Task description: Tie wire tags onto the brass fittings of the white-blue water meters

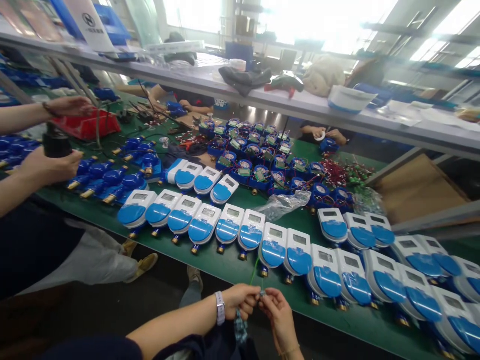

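My left hand [242, 301], with a pale watch strap on its wrist, is closed in a pinch. It meets my right hand [276, 312], also pinching, at a small bluish translucent piece [262, 293] between the fingertips. A thin green wire [255, 271] runs from there up to the base of a water meter [272, 245] at the table's front edge. A bunch of small teal pieces [240, 327] hangs under my left hand. The meter has a white housing, a blue lid and a brass fitting, and stands beside another water meter [299, 252].
Finished-looking meters line the green table [225, 265] left and right. Behind them sit several open blue meter bodies [260, 172] with wires and a plastic bag [287, 205]. At left, a co-worker's hand [50, 167] holds a black object near blue valve bodies [101, 182]. A shelf [202, 82] crosses above.
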`<state>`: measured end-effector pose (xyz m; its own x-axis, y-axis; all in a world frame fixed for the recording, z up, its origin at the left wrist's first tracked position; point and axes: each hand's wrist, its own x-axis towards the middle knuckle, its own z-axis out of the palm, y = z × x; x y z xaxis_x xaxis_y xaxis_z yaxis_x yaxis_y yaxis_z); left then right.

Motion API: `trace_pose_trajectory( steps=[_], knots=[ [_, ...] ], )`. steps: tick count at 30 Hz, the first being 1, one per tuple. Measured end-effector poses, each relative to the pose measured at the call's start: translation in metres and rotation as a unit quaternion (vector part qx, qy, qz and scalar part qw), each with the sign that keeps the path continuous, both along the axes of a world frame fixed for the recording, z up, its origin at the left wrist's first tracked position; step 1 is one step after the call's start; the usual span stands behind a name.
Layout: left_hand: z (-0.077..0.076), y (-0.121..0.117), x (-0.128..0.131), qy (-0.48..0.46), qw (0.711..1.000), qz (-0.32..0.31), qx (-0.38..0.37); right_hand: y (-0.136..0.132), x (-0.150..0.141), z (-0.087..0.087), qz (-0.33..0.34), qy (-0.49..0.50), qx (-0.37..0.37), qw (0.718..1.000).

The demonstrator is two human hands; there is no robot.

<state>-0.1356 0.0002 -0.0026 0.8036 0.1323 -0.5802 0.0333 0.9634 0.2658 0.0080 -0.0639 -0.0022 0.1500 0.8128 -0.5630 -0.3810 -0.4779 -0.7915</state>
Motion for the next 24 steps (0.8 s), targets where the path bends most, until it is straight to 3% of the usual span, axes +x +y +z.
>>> trace_pose_trajectory(
  steps=[5, 13, 19, 24],
  knots=[
    [-0.001, 0.001, 0.002, 0.006, 0.999, 0.029, 0.033, -0.003, 0.005, -0.001, 0.061, -0.023, 0.029, 0.997],
    [0.001, -0.005, 0.006, 0.098, 0.985, -0.050, 0.133, 0.000, 0.004, 0.007, 0.079, -0.128, 0.085, 0.985],
    [-0.003, -0.003, 0.003, 0.059, 0.993, -0.005, 0.101, -0.004, 0.003, 0.012, 0.107, -0.182, 0.104, 0.972],
    [-0.006, 0.005, 0.005, 0.080, 0.996, 0.005, 0.040, -0.001, 0.016, 0.006, 0.167, -0.124, 0.071, 0.976]
  ],
)
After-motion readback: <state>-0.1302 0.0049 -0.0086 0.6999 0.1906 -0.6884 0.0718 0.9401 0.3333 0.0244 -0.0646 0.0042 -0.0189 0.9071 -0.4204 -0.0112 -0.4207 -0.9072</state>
